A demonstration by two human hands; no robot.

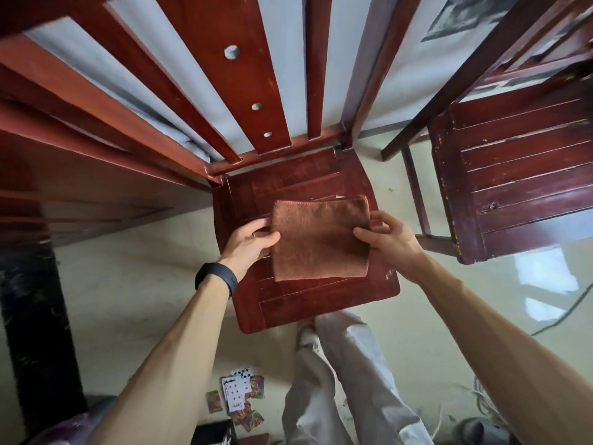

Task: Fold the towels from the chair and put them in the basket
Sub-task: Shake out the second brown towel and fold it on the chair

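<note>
A brown towel (319, 240), folded into a rough square, lies over the seat of a red-brown wooden chair (321, 300) in the middle of the view. My left hand (248, 242) grips the towel's left edge, thumb on top and fingers underneath. My right hand (390, 239) pinches the right edge between thumb and fingers. A black band sits on my left wrist. No basket is in view.
A second dark wooden chair (519, 178) stands at the right. A wooden frame with slats (250, 91) rises behind the seat. Playing cards (239, 398) lie scattered on the pale floor near my legs. A black post (35, 332) stands at the left.
</note>
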